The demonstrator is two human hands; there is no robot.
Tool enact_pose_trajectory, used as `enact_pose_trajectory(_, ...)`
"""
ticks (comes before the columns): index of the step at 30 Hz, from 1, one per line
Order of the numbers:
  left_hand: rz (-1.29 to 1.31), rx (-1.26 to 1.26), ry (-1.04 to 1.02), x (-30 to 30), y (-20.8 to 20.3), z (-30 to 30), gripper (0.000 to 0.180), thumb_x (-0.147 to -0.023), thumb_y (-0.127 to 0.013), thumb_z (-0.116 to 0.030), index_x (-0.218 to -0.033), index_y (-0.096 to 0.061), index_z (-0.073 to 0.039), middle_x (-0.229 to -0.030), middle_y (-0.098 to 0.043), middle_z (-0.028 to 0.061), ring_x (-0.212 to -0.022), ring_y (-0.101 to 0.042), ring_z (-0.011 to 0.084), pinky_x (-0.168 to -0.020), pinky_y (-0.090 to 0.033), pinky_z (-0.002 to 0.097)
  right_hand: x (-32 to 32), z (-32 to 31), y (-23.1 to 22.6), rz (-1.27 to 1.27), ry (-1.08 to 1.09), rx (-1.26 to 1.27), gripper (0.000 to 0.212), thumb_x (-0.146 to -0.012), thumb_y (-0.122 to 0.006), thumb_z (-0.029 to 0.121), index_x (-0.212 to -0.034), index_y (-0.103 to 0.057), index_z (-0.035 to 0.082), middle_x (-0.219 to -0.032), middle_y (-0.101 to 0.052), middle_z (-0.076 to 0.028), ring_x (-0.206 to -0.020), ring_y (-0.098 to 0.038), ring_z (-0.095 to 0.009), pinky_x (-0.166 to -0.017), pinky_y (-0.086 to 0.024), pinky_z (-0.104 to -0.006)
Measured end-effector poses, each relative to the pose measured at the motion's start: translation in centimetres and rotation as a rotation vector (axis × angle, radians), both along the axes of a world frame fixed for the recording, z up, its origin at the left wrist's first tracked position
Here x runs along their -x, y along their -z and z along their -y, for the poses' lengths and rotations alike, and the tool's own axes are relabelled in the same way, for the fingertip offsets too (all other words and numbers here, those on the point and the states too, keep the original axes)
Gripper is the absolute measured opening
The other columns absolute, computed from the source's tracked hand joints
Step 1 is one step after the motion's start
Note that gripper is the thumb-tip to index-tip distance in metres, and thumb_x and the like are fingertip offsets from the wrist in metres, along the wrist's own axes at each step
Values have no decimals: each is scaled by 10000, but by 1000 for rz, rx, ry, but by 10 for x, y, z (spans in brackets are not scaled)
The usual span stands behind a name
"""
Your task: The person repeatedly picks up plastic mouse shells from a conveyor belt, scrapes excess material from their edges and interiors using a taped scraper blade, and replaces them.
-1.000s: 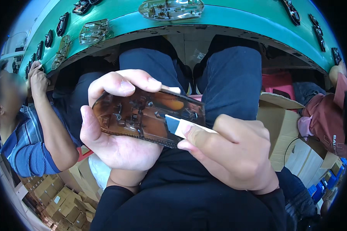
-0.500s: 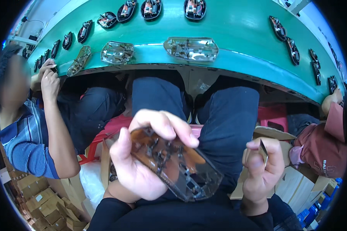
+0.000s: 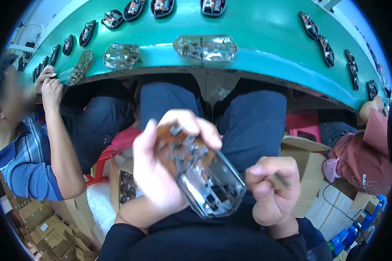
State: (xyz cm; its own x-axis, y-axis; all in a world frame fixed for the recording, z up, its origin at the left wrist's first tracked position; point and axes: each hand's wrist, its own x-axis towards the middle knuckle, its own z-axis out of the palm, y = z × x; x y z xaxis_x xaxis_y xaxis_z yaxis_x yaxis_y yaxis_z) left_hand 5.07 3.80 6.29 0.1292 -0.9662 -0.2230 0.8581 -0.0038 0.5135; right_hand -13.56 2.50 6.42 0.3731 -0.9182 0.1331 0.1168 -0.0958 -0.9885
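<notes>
My left hand (image 3: 161, 174) is wrapped round a clear, smoky plastic shell (image 3: 211, 185) with raised posts and slots inside, held tilted above my lap. My fingers show brownish through its upper part. Just right of the shell's lower end, my right hand (image 3: 274, 189) pinches a small thin flat piece (image 3: 278, 180) between thumb and forefinger. Motion blurs that piece, so its kind is unclear. On the near edge of the green table lie similar clear shells: a long one (image 3: 205, 48), a shorter one (image 3: 121, 56) and a narrow-looking one (image 3: 79, 67) at the left.
Dark housings with parts inside (image 3: 163, 6) stand in a row along the green table (image 3: 257, 32). A person in a striped shirt (image 3: 35, 161) sits at my left; another in a reddish top (image 3: 357, 165) is at my right. Open cardboard boxes (image 3: 302, 174) flank my legs.
My right hand has moved left with the thin piece, close to the shell. The shell has turned a little, its lower end swinging left. The view has shifted slightly.
</notes>
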Motion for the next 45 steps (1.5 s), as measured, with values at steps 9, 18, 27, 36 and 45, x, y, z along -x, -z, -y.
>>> enact_pose_trajectory(9, -509, -84, 242, 2, 30, 4, 422, -1029, -325, -406, -1049, -531, -38, -995, -603, 174, -848, -632, 259, -745, -542, 344, -21, 2, 8, 6, -146, 38, 391, -893, -743, 105, -1145, -466, -8, -843, -574, -34, -656, -505, -36, -626, -372, -156)
enact_pose_trajectory(18, -687, -82, 237, 9, 35, 2, 399, -1032, -310, -384, -1071, -495, -33, -997, -565, 179, -800, -654, 315, -706, -605, 436, -31, -12, 1, 100, -35, -145, 311, -907, -717, 60, -1097, -475, 17, -828, -718, -62, -770, -681, -95, -757, -472, -216)
enact_pose_trajectory(27, -560, -77, 268, 6, 40, 5, 407, -1027, -333, -410, -1028, -526, -51, -947, -583, 154, -805, -626, 259, -690, -581, 374, -26, -11, 0, 97, -54, -184, 276, -923, -678, 18, -1116, -480, 5, -812, -698, -65, -760, -654, -89, -754, -468, -220)
enact_pose_trajectory(36, -541, -106, 267, 3, 41, 5, 437, -1013, -357, -445, -1026, -545, -50, -945, -607, 153, -824, -634, 243, -744, -546, 345, -25, -8, -1, 101, -83, -187, 233, -944, -643, 10, -1121, -496, -20, -799, -669, -67, -723, -614, -62, -686, -458, -195)
enact_pose_trajectory(45, 22, -119, 211, -1, 45, 2, 459, -747, -610, 15, -1191, -506, -34, -1064, -650, 183, -906, -667, 242, -785, -556, 337, -21, -2, 11, 106, -45, -207, 129, -956, -569, 0, -1064, -497, 2, -696, -549, 32, -615, -438, 6, -563, -355, -179)
